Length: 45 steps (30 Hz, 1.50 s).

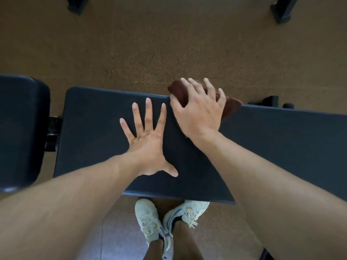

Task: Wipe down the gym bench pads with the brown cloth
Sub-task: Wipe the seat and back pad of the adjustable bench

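Brown cloth sits bunched at the far edge of the long bench pad, your right hand gripping it; your left hand lies flat, fingers spread, beside it.

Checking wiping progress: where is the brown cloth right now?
In the head view, the brown cloth lies right of centre at the long dark bench pad's far edge, under the right hand.

Brown speckled floor, carpet-like. Two dark equipment feet at top: one left, one right. Paler tiled patch at bottom.
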Available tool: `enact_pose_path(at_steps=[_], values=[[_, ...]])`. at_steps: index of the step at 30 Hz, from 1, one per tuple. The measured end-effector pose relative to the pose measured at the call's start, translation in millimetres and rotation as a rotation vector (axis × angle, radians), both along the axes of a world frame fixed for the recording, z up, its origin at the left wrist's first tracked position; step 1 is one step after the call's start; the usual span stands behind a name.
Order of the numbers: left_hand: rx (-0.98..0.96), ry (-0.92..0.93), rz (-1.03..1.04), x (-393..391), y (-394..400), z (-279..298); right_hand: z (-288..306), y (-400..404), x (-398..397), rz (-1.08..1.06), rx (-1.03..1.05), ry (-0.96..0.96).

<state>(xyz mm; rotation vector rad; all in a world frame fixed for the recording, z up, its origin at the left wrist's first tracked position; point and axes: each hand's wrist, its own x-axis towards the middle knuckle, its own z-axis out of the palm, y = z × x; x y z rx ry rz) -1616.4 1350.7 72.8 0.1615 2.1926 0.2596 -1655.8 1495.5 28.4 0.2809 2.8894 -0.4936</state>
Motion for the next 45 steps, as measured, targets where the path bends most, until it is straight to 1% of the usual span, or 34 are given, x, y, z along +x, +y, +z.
enact_pose_path(at_steps=[2,5,7,9,10,11,12,13,16,17,18,20,21,23,25,26,28,29,30,31,32,34,36,37,39,40,41,42,43,45], values=[[0.055,0.033,0.002,1,-5,-2,0,-9,11,0.059,-0.005,0.054],[0.209,0.028,0.034,-2,-20,3,1,-7,64,0.173,-0.019,0.111],[0.35,0.054,0.1,3,-40,10,3,-5,120,0.3,-0.044,0.114],[0.454,0.121,0.186,21,-62,13,5,3,176,0.484,-0.03,0.104],[0.486,0.16,0.237,34,-73,14,5,10,194,0.555,-0.012,0.104],[0.506,0.201,0.287,50,-83,14,5,16,200,0.567,0.003,0.103],[0.513,0.24,0.336,67,-94,13,5,20,195,0.506,0.017,0.094],[0.511,0.271,0.381,83,-103,12,4,20,183,0.377,0.032,0.078],[0.491,0.336,0.485,118,-130,8,5,-2,122,-0.164,0.031,-0.009],[0.488,0.348,0.529,126,-138,9,5,-14,100,-0.287,0.02,-0.038],[0.487,0.353,0.57,131,-144,10,5,-27,79,-0.366,0.004,-0.049],[0.488,0.359,0.629,138,-151,12,6,-56,44,-0.41,-0.015,-0.035],[0.495,0.364,0.657,140,-153,14,6,-72,32,-0.374,-0.017,-0.022],[0.51,0.381,0.726,142,-154,16,5,-106,27,-0.205,-0.005,0.008],[0.502,0.41,0.792,139,-155,18,6,-130,46,0.057,0.01,0.061],[0.495,0.427,0.811,138,-155,18,8,-134,63,0.221,0.014,0.097],[0.481,0.45,0.831,135,-153,22,11,-122,103,0.562,0.003,0.133],[0.477,0.443,0.831,134,-152,24,12,-108,121,0.671,-0.008,0.122],[0.481,0.427,0.827,132,-150,27,12,-89,138,0.71,-0.01,0.106],[0.494,0.405,0.821,131,-149,29,12,-68,151,0.672,0.001,0.082],[0.511,0.385,0.816,130,-147,32,15,-49,159,0.564,0.014,0.047],[0.528,0.355,0.811,128,-145,34,20,-16,160,0.189,0.036,-0.041],[0.54,0.342,0.808,129,-143,35,23,5,142,-0.246,0.044,-0.122],[0.544,0.339,0.811,130,-143,35,25,8,127,-0.413,0.039,-0.139],[0.55,0.332,0.826,133,-141,34,24,-2,89,-0.643,0.008,-0.132],[0.556,0.333,0.84,136,-139,32,20,-15,69,-0.71,-0.007,-0.112],[0.561,0.339,0.859,139,-138,29,15,-32,52,-0.72,-0.017,-0.087],[0.566,0.352,0.883,143,-138,26,11,-55,39,-0.653,-0.017,-0.059],[0.573,0.37,0.913,146,-137,25,7,-81,32,-0.515,-0.006,-0.024],[0.582,0.423,0.998,149,-135,21,7,-133,36,-0.133,-0.012,0.059]])
